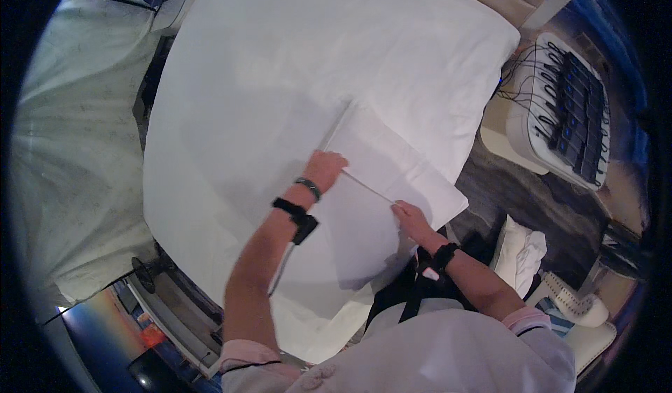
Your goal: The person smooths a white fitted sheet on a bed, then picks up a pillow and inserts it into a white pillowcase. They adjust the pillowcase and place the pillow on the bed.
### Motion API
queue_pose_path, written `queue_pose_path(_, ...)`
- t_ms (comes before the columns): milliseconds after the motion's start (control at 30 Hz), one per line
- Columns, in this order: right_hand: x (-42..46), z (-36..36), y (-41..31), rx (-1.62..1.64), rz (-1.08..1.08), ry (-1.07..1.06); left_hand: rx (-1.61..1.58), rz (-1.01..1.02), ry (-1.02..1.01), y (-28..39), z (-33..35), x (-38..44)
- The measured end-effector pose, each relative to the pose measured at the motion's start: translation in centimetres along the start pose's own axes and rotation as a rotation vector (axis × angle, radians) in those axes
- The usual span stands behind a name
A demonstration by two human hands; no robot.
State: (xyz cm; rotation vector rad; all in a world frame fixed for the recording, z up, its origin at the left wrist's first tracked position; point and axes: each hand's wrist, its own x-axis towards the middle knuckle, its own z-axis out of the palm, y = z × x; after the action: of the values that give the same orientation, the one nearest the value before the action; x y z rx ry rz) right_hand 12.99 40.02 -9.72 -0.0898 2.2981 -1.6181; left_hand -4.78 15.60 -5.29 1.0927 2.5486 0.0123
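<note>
A large bed covered by a smooth white sheet [252, 67] lies before me. On it rests a white cloth [380, 146] with straight edges, perhaps folded or a pillowcase. Its right corner reaches past the bed's edge. At the cloth's near left corner, my left hand [324, 168] grips the edge with curled fingers. My right hand [412, 218] pinches the same near edge farther right, and that edge runs taut between both hands. Shadow and the fingers hide exactly how much cloth each hand holds. Straps with small devices circle both wrists.
A white bedside table [520, 125] at right carries several black devices [580, 115] with looped cables. Below it are a white pillow [520, 256] and a studded cream chair [583, 309]. A pale curtain [84, 130] hangs left, near a long shelf [173, 314].
</note>
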Motion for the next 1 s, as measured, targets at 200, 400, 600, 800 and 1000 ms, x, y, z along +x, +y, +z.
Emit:
queue_pose_path(200, 0.8, -2.5, -0.8, -0.042, 0.269, -0.048, -0.054, -0.189, 0.027, 1.6, 2.2, 4.8)
queue_pose_path(400, 4.0, -1.8, -3.0, -0.161, 0.265, -0.145, -0.089, -0.366, -0.020, -1.3, 3.3, 4.2)
queue_pose_path(600, 3.6, -2.4, -2.4, -0.369, 0.208, -0.227, -0.267, -0.694, -0.280, -3.4, 3.4, 5.0)
queue_pose_path(800, 2.5, -2.3, -1.4, -0.367, 0.204, -0.249, -0.557, -0.710, -0.424, -4.3, 5.3, 5.4)
queue_pose_path(1000, 1.5, -1.5, 0.0, -0.371, 0.250, -0.351, -0.547, -0.724, -0.329, -0.8, 4.3, 2.5)
